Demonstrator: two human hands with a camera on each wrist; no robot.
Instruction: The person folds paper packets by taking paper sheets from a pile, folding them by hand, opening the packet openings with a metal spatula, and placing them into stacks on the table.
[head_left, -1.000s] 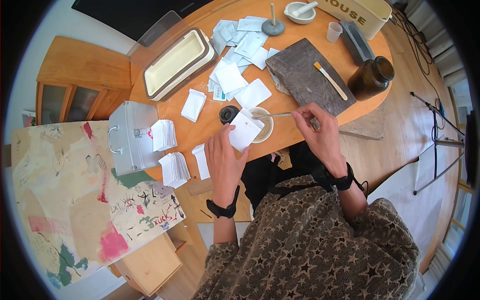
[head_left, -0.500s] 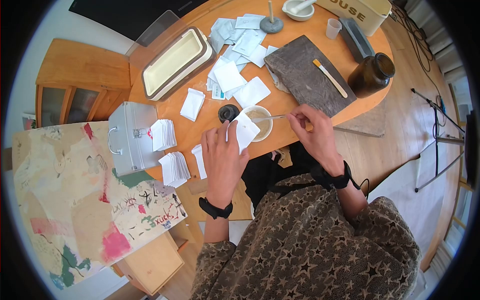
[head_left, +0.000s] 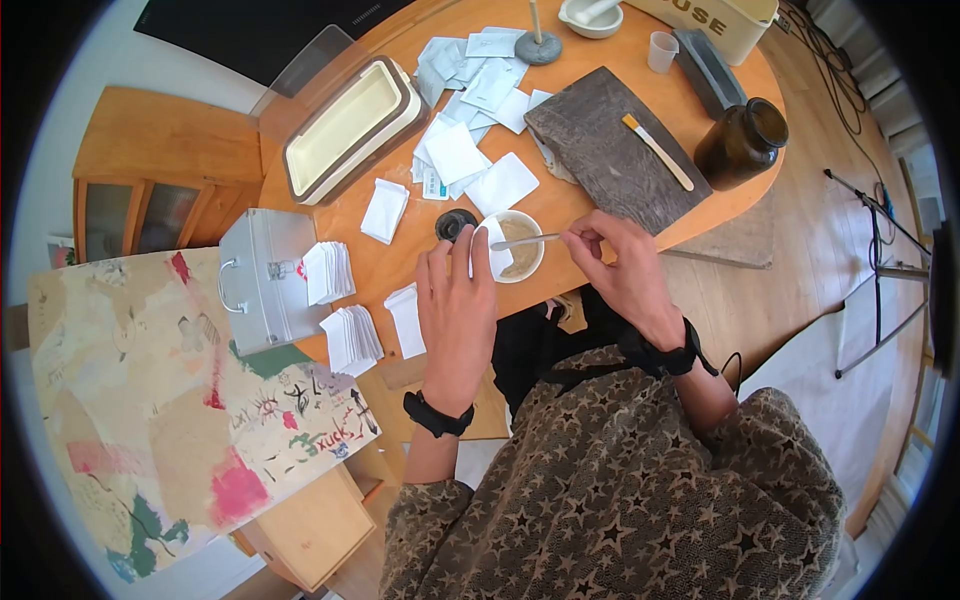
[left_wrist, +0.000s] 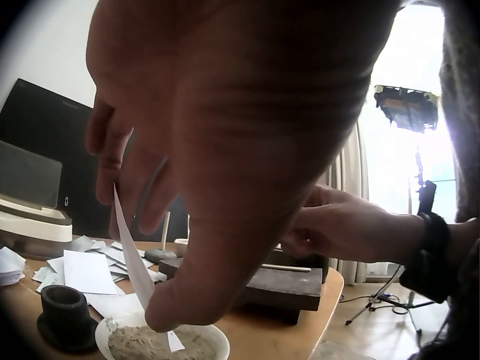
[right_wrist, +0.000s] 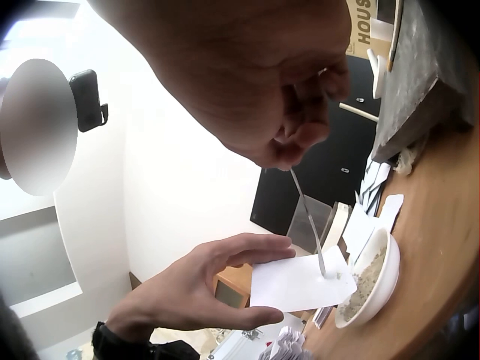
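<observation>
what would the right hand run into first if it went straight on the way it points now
Probably the white paper held in the left hand; the thin tool in the right hand seems to touch it. Height above the bowl is hard to judge.

bowl [head_left: 542, 257] at table's [head_left: 553, 207] near edge | pot [head_left: 455, 226] left of it | packets [head_left: 490, 85] behind | brush [head_left: 658, 152] on slab [head_left: 590, 130], right | jar [head_left: 735, 150] by right edge | case [head_left: 262, 285] by left edge
</observation>
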